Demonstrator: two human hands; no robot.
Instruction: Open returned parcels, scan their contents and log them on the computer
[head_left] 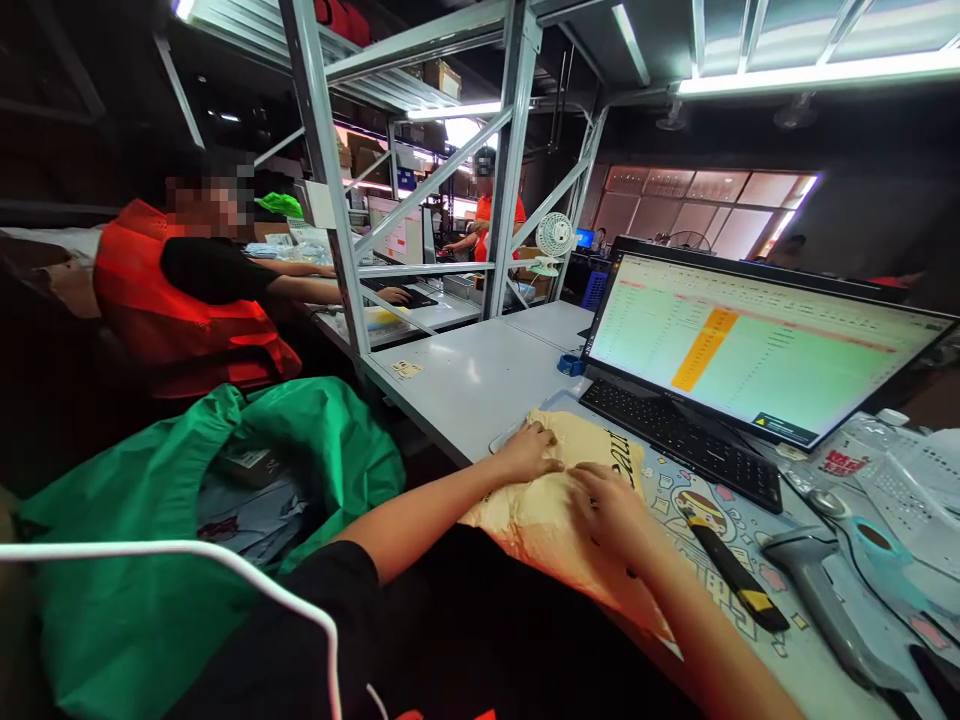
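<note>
A cream-yellow mailer bag with black lettering lies on the desk mat and hangs over the desk's near edge. My left hand rests on its upper left part, thumb apart from the fingers. On the right side of the bag lies my right hand, its fingers stretched over the surface and partly hidden by the back of the hand. Both palms press from above, and neither hand lifts the bag. To the right are a black-and-yellow utility knife and a grey barcode scanner.
A monitor and black keyboard stand behind the bag. At left is a green sack holding packages. Metal shelf posts rise beyond the desk. A co-worker in an orange vest sits left; another person stands farther back.
</note>
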